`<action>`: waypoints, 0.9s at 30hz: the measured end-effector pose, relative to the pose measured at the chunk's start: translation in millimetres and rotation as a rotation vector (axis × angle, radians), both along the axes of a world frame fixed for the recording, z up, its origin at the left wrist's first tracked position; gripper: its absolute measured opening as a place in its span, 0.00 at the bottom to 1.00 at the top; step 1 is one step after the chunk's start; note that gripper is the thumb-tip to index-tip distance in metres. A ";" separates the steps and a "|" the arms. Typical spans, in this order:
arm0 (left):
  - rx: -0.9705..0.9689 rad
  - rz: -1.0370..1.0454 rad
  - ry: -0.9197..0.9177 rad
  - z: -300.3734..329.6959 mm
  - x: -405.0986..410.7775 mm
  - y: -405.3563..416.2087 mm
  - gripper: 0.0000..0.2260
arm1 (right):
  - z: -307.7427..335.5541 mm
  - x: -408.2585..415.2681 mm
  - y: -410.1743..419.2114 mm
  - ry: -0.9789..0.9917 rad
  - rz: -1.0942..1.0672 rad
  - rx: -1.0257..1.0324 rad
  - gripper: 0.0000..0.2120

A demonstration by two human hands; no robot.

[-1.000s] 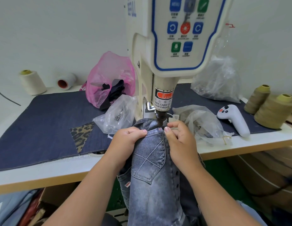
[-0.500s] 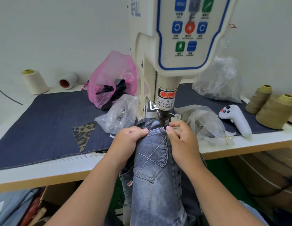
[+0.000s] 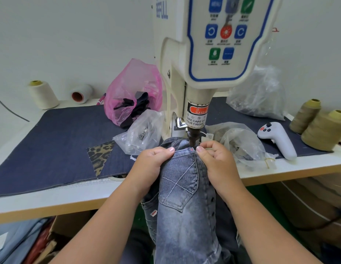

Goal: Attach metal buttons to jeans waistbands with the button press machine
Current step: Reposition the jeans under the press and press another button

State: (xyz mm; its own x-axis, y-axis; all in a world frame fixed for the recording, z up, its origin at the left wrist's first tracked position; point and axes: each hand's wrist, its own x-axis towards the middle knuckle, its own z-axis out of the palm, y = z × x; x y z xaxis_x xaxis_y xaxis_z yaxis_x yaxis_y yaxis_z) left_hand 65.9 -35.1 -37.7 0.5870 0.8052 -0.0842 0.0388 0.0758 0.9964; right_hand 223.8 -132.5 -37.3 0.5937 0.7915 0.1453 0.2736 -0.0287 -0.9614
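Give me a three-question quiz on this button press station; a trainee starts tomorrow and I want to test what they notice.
1. True or false: both hands grip the jeans at the waistband, one on each side of the press head.
2. What lies directly right of the clear bag beside the right hand? A) white handheld controller B) scissors C) tape measure
3. Fill in: the bag behind the left hand, holding dark scraps, is ____ in colour.

Key: 1 true; 2 A, the controller; 3 pink, the pink bag.
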 end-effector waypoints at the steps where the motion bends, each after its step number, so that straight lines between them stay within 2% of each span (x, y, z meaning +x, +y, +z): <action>1: -0.004 -0.007 0.006 -0.6 -0.5 0.7 0.23 | 0.2 0.8 0.2 0.004 0.012 -0.001 0.04; 3: -0.032 -0.005 0.004 -0.7 -0.4 2.1 0.22 | 0.5 2.6 0.1 0.025 0.029 0.008 0.04; 7: -0.070 0.008 -0.028 1.4 0.5 1.6 0.13 | 0.4 4.7 0.9 0.046 0.051 0.014 0.04; 11: -0.032 0.026 0.006 1.5 -0.4 1.4 0.14 | 0.8 7.1 1.5 0.070 0.049 0.012 0.08; 17: -0.008 0.024 -0.002 1.1 0.5 1.5 0.15 | -1.3 9.6 2.4 0.081 0.079 0.020 0.06; 27: 0.026 0.017 -0.002 -0.7 -0.6 0.3 0.13 | -1.7 10.3 1.1 0.072 0.096 0.030 0.07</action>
State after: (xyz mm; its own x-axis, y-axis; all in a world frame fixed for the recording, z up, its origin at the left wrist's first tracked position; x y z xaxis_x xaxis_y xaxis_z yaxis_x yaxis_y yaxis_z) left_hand 65.3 -34.8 -38.4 0.5735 0.8169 -0.0620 0.0355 0.0508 0.9981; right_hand 234.1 -131.4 -38.9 0.5249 0.8412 0.1300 0.2043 0.0238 -0.9786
